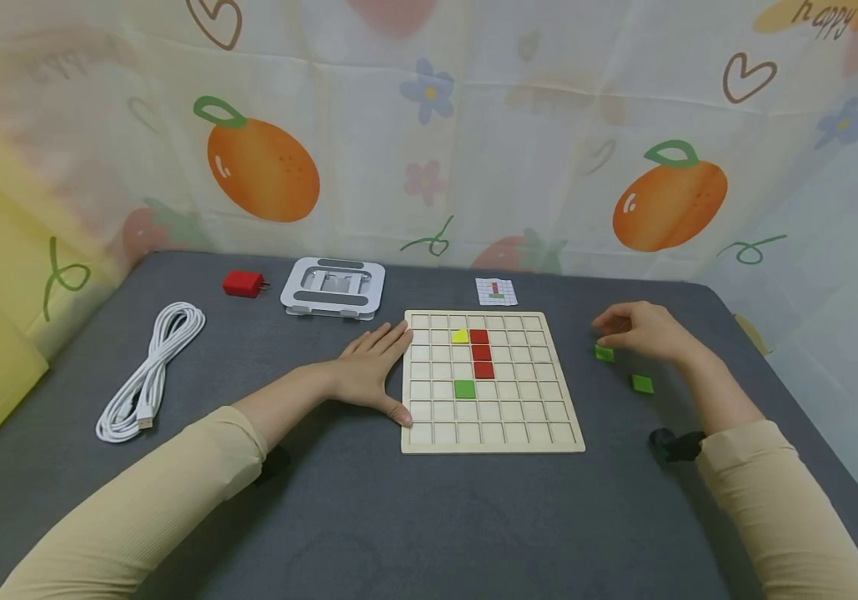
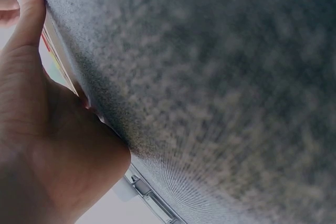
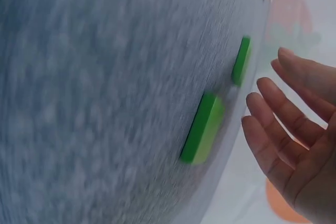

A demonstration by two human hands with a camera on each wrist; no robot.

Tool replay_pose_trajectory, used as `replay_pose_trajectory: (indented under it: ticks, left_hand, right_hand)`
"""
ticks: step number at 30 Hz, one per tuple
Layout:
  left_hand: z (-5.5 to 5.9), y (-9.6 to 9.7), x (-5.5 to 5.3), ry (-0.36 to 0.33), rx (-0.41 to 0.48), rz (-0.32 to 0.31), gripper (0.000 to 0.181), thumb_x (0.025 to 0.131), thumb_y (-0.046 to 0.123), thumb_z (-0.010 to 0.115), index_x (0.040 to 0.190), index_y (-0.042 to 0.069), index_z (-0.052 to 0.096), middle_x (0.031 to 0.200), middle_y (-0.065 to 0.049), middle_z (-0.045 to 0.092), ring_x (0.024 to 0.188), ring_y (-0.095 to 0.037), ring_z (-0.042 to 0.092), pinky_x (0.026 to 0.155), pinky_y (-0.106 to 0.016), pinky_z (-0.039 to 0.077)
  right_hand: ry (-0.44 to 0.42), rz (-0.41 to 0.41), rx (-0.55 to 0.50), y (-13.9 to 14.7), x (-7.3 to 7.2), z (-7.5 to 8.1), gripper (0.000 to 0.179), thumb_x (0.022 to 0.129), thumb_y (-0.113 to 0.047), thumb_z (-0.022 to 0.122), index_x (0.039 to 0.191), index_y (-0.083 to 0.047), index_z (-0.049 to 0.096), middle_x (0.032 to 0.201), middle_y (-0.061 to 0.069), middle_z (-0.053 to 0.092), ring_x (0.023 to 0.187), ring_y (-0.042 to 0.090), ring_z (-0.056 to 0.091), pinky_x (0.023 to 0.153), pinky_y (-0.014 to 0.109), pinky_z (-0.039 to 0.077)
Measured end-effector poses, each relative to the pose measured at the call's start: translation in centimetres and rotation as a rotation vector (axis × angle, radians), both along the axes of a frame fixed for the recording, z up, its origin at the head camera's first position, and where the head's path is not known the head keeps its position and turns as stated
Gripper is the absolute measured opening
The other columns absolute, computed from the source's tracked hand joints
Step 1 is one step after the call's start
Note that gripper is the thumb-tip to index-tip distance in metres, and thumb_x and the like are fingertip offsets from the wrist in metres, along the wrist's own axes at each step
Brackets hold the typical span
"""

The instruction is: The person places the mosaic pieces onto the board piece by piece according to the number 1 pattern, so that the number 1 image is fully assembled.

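Note:
A wooden grid board point(image 1: 511, 425) lies on the dark table, and my left hand point(image 1: 368, 371) rests against its left edge with fingers and thumb spread. On the board are a column of three red squares point(image 1: 481, 353), a yellow piece point(image 1: 459, 337) with a slanted side, and one green square point(image 1: 464, 389). To the right of the board my right hand point(image 1: 642, 332) hovers over two loose green tiles, the farther tile point(image 1: 604, 353) and the nearer tile point(image 1: 642, 384). In the right wrist view its fingers are relaxed, apart from both green tiles point(image 3: 202, 129), holding nothing.
A small printed pattern card point(image 1: 496, 292) lies behind the board. Toward the back left are a white-grey folding stand point(image 1: 333, 287) and a red plug adapter point(image 1: 243, 283). A coiled white cable point(image 1: 151, 371) lies at the left. A patterned curtain point(image 1: 504, 167) hangs behind the table.

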State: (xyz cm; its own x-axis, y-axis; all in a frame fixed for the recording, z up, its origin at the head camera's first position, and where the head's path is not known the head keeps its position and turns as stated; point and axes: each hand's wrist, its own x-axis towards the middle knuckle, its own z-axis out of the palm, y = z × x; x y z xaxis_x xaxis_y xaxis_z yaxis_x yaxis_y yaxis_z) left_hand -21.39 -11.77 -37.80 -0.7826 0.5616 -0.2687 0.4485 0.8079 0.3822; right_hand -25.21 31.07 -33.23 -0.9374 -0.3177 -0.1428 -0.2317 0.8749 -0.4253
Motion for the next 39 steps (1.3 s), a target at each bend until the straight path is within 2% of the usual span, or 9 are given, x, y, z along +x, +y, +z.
replay_pose_trajectory:
  ticks: [7, 12, 19, 24, 28, 39]
  left_hand:
    - [0.0, 0.0, 0.0, 0.001, -0.006, -0.002, 0.133, 0.069, 0.068, 0.077, 0.16, 0.011, -0.001, 0.169, -0.007, -0.009, 0.157, -0.033, -0.009, 0.125, -0.056, 0.0]
    - [0.0, 0.0, -0.1, 0.005, -0.007, -0.003, 0.133, 0.069, 0.068, 0.077, 0.16, 0.011, 0.0, 0.169, -0.007, -0.009, 0.157, -0.033, -0.008, 0.125, -0.057, 0.0]
    - [0.0, 0.0, 0.0, 0.0, -0.003, 0.0, 0.133, 0.069, 0.069, 0.077, 0.16, 0.011, 0.0, 0.169, -0.007, -0.009, 0.157, -0.033, -0.009, 0.125, -0.057, 0.0]
    - [0.0, 0.0, 0.0, -0.003, 0.001, 0.0, 0.132, 0.069, 0.068, 0.077, 0.16, 0.011, 0.0, 0.169, -0.007, -0.009, 0.157, -0.033, -0.009, 0.125, -0.057, 0.0]
    - [0.0, 0.0, 0.0, -0.002, 0.0, -0.004, 0.132, 0.07, 0.068, 0.077, 0.16, 0.011, 0.0, 0.169, -0.007, -0.009, 0.157, -0.034, -0.008, 0.125, -0.057, 0.0]
    - [0.0, 0.0, 0.0, 0.001, -0.005, 0.002, 0.133, 0.069, 0.069, 0.077, 0.16, 0.011, 0.0, 0.169, -0.007, -0.009, 0.157, -0.033, -0.008, 0.125, -0.057, 0.001]
  right_hand:
    - [-0.039, 0.005, 0.003, 1.7, -0.7, -0.2, 0.043, 0.094, -0.028, 0.068, 0.126, -0.001, 0.063, 0.125, 0.024, 0.066, 0.115, 0.041, 0.062, 0.094, 0.054, 0.05]
    - [-0.097, 0.018, -0.015, 2.3, -1.2, -0.4, 0.048, 0.093, -0.032, 0.068, 0.128, 0.0, 0.062, 0.127, 0.025, 0.064, 0.118, 0.042, 0.059, 0.097, 0.056, 0.048]
    - [-0.183, 0.046, -0.044, 2.1, -1.7, -0.6, 0.044, 0.09, -0.031, 0.073, 0.124, -0.005, 0.064, 0.129, 0.023, 0.061, 0.119, 0.038, 0.057, 0.098, 0.055, 0.047]
    - [-0.207, 0.081, -0.037, 1.8, -1.7, -0.8, 0.041, 0.086, -0.026, 0.077, 0.117, -0.003, 0.064, 0.118, 0.017, 0.065, 0.102, 0.025, 0.058, 0.09, 0.043, 0.048]
    - [-0.207, 0.088, -0.036, 1.6, -1.6, -1.0, 0.038, 0.085, -0.023, 0.078, 0.112, -0.001, 0.061, 0.107, 0.015, 0.066, 0.089, 0.019, 0.053, 0.081, 0.035, 0.045]
    - [-0.196, 0.074, 0.001, 0.9, -1.7, -1.2, 0.036, 0.086, -0.024, 0.077, 0.105, -0.003, 0.055, 0.095, 0.01, 0.053, 0.092, 0.023, 0.046, 0.078, 0.035, 0.039]
